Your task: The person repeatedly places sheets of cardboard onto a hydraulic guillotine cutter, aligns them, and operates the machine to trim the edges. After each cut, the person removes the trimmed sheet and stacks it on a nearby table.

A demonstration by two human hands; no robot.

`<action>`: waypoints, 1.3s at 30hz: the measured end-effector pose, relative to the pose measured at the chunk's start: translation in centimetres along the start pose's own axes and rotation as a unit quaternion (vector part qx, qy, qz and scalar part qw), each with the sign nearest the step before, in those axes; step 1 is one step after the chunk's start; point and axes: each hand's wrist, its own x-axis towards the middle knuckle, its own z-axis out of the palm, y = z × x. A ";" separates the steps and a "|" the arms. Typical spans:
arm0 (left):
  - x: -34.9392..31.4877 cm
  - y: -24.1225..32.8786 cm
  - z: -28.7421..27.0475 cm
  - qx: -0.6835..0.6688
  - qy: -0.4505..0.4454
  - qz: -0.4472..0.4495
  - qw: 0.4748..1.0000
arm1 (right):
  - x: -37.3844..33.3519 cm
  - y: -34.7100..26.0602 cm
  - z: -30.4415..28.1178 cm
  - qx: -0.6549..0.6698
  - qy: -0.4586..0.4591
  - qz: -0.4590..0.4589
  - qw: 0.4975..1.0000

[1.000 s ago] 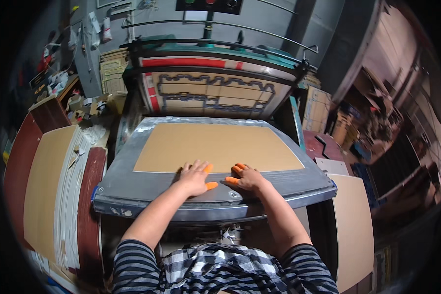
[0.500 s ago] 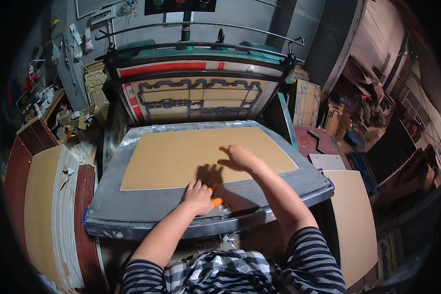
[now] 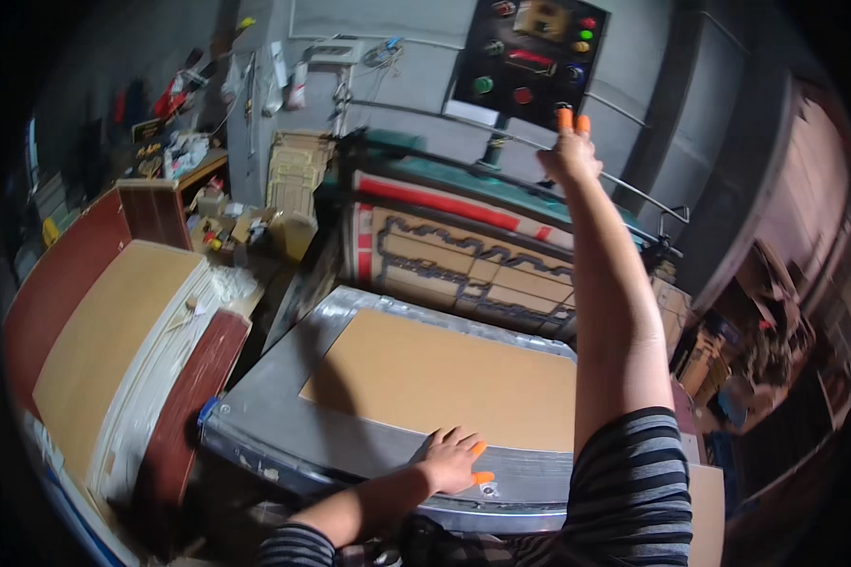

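My left hand (image 3: 452, 461) lies with spread fingers on the grey metal bed (image 3: 274, 402) of a press, by the near edge of a tan board sheet (image 3: 444, 373). Orange finger covers show on two of its digits. High up, my right hand (image 3: 574, 159) reaches with stretched fingers, two orange-tipped, to the lower right corner of a black control panel (image 3: 515, 85). The fingertips are at a dark knob there; whether they touch it I cannot tell. Behind the sheet stands the raised press plate with a cutting die (image 3: 425, 248), partly hidden by my right arm.
To the left, a stack of tan boards (image 3: 113, 331) stands beside dark red boards (image 3: 194, 406). A metal rail (image 3: 624, 194) runs above the press. Cardboard scraps (image 3: 766, 321) are heaped at the right, and more board (image 3: 707, 510) lies at the lower right.
My right hand has gone from above the sheet up to the control panel. My left hand stays on the bed near the sheet's edge. The view has swung up and tilted.
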 end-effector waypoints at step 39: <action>-3.9 0.4 -3.9 -0.101 0.378 0.311 0.866 | -59.0 25.0 -4.4 0.095 -0.186 0.058 0.976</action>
